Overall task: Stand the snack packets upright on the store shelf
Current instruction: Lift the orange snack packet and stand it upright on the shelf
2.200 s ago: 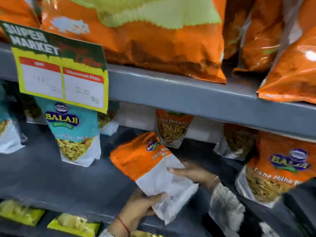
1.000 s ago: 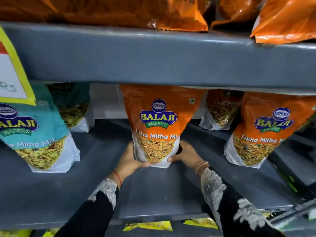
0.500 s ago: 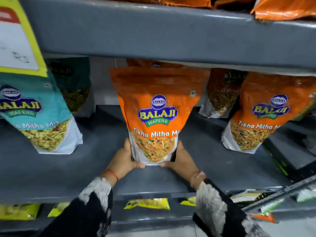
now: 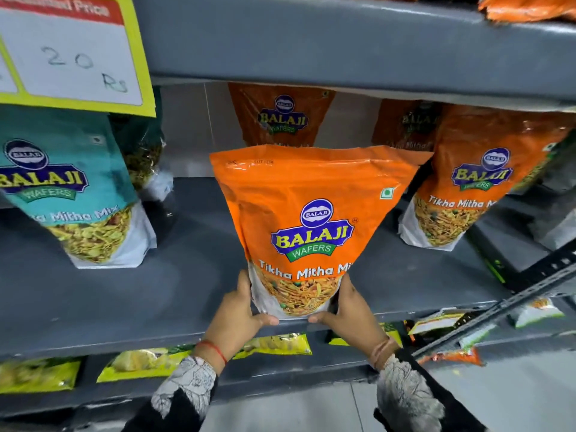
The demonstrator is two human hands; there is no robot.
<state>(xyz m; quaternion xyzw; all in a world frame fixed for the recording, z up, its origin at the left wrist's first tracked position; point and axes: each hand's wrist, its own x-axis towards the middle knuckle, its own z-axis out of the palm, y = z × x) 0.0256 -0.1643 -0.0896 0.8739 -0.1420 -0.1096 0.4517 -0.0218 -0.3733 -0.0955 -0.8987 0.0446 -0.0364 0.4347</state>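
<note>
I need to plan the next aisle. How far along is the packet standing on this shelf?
Done: a teal packet at left and an orange packet at right stand upright on the grey shelf, with more behind. In hand: the left hand and right hand grip the base of the front orange packet, upright at the shelf's front edge. Left: releasing it; no fallen packets show on this shelf.

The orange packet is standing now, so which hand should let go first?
Probably the left hand. The right hand cups the orange packet the same way, so it's nearly even.
</note>
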